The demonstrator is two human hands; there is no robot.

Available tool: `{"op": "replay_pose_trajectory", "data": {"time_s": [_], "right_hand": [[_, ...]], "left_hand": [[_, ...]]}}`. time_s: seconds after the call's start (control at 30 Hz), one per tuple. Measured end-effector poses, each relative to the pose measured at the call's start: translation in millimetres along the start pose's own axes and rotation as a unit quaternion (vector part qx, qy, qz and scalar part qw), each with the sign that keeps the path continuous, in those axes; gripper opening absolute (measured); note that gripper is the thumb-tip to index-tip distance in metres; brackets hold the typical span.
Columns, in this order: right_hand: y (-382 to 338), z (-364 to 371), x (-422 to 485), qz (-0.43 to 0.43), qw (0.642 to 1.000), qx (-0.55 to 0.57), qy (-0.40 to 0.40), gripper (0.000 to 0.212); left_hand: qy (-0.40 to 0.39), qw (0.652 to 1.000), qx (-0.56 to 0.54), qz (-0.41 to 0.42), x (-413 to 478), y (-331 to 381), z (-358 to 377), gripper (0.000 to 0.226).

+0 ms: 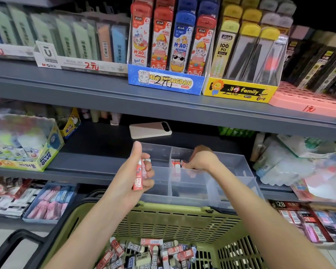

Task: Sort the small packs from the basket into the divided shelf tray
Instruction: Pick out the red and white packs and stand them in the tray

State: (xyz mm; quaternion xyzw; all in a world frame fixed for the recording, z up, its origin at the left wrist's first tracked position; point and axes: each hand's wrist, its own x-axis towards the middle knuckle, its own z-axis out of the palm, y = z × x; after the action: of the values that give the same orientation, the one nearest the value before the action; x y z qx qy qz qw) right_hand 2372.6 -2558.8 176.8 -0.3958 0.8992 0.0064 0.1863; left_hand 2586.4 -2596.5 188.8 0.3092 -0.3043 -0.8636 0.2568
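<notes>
**Left hand holding packs, right hand down in the tray**

The left hand [133, 177] is gripping a small bundle of red packs [138, 177] upright, with the fingers curling round them and the thumb pointing straight up. It is hovering in front of the left end of the clear divided tray [231, 183], above the far rim of the green basket [175, 220].

The right hand [201, 159] is hanging bent at the wrist inside the tray's back middle compartment. Its fingers are pointing down and are hidden behind the back of the hand, so whether they are pinching a pack cannot be told. Just left of that hand, against the divider in the same compartment, a few red and white packs [176, 163] are standing on end. The other compartments that can be seen are showing no packs.

The two hands are well apart, with the tray's left divider lying between them.

Below both forearms, a loose heap of red, grey and white packs [153, 253] is lying in the bottom of the basket. The tray is sitting on a grey shelf, and a pale phone [150, 129] is lying flat behind it.
</notes>
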Motion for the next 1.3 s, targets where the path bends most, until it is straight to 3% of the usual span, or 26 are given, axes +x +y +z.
{"op": "replay_pose_trajectory", "data": {"time_s": [0.17,0.33,0.43,0.53,0.6,0.67,0.77,0.93,1.03,1.1,1.2,1.3], "right_hand": [[-1.5,0.1,0.1,-0.029,0.999,0.018,-0.027,0.038],[-5.2,-1.8,-11.3,-0.027,0.998,0.038,-0.033,0.02],[-5.2,-6.8,-29.8,-0.065,0.995,0.047,0.055,0.015],[-19.9,-11.2,-72.4,-0.167,0.94,0.25,0.16,0.016],[-37.0,-12.1,-104.7,-0.249,0.895,0.349,0.128,0.013],[-53.0,-5.7,-124.9,-0.282,0.893,0.334,0.105,0.022],[-68.6,6.6,-137.7,-0.292,0.899,0.296,0.139,0.031],[-72.7,13.8,-143.3,-0.298,0.868,0.376,0.125,0.024],[-71.3,9.4,-133.7,-0.271,0.804,0.527,0.051,0.025],[-65.1,0.0,-117.6,-0.228,0.769,0.594,0.056,0.022],[-55.8,-14.5,-84.1,-0.173,0.796,0.569,0.111,0.018],[-58.0,-16.8,-51.8,-0.144,0.902,0.384,0.133,0.016]], "left_hand": [[-0.003,1.0,-0.006,-0.006,2.5,-4.6,0.7,0.051],[0.005,1.0,-0.021,-0.006,3.5,-5.8,4.8,0.058],[0.01,0.999,-0.046,-0.012,4.0,-6.0,5.5,0.058],[0.014,0.997,-0.071,-0.016,5.3,-5.8,4.0,0.062],[0.016,0.997,-0.075,-0.013,4.6,-7.0,5.3,0.061],[0.034,0.997,-0.075,-0.008,1.8,-8.8,10.3,0.056],[0.078,0.994,-0.074,0.008,-1.2,-10.2,14.0,0.048],[0.068,0.996,-0.045,0.025,-7.2,-11.1,5.2,0.049],[0.061,0.997,-0.028,0.038,-9.7,-6.6,0.2,0.055],[0.09,0.994,-0.03,0.048,-10.1,1.4,-7.8,0.045],[0.116,0.99,-0.043,0.071,-10.0,13.8,-26.4,0.04],[0.104,0.989,-0.056,0.089,-8.7,22.0,-40.8,0.042]]}}
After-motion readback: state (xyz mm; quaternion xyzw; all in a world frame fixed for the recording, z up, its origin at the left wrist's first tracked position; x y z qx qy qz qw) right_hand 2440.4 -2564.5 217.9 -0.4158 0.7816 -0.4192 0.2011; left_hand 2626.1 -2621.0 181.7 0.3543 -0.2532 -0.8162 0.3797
